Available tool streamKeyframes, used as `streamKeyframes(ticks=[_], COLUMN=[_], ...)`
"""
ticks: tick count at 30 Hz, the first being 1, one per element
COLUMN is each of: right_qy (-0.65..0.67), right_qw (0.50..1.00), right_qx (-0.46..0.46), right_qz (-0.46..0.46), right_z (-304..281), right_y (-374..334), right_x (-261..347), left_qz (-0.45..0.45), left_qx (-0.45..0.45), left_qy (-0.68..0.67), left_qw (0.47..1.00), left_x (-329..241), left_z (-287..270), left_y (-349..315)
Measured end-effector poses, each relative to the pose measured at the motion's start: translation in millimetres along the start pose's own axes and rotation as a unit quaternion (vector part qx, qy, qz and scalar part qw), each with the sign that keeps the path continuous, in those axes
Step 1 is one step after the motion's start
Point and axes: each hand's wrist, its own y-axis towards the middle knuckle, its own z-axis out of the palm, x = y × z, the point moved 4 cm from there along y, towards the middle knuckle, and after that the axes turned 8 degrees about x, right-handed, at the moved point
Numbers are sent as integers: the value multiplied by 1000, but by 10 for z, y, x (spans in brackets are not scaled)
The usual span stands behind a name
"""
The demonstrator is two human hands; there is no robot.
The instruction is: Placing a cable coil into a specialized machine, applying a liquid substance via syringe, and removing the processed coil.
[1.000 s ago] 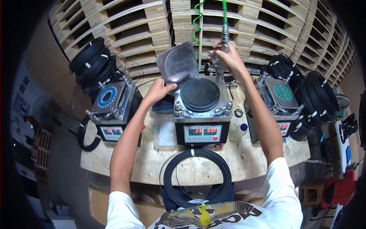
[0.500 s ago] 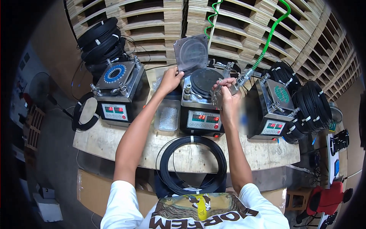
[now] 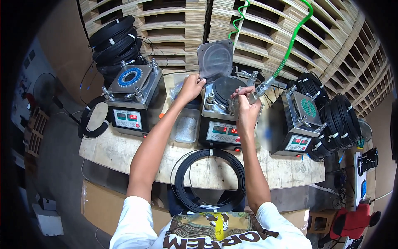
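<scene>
My left hand [image 3: 191,89] pinches the lower left corner of a square grey metal plate [image 3: 215,59]. The plate stands tilted up behind the middle polishing machine [image 3: 222,132], showing a round mark on its face. Below it, the machine's round black pad [image 3: 226,87] lies uncovered. My right hand [image 3: 247,107] is wrapped round a metal air blow gun [image 3: 263,87], over the pad's right side. A green air hose [image 3: 286,56] runs up from the gun. The hand hides part of the gun and the machine's right front corner.
Similar machines stand left [image 3: 126,120] and right [image 3: 297,143], with blue and green connector rings on top. A clear plastic tub [image 3: 185,129] sits left of the middle machine. A black cable coil [image 3: 179,176] overhangs the table's front edge. More coils [image 3: 340,118] flank both sides.
The view has shifted slightly. My right hand with the blow gun has moved a little left relative to the middle machine. My left hand still grips the plate; display readings differ.
</scene>
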Motion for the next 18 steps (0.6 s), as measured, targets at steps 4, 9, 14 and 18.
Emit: streamKeyframes(ticks=[4, 9, 14, 18], right_qy=[4, 25, 1, 2], right_qw=[1000, 1000, 1000, 999], right_qx=[8, -2, -24, -49], right_qz=[19, 5, -8, -20], right_z=[134, 147, -55, -344], right_y=[-16, 6, 28, 111], right_x=[-86, -106, 6, 63], left_qz=[8, 24, -24, -26], left_qx=[-11, -22, -12, -17], left_qy=[34, 17, 32, 52], left_qw=[999, 999, 999, 998], left_x=[36, -50, -59, 62], left_z=[-18, 28, 9, -3], left_y=[-4, -16, -28, 20])
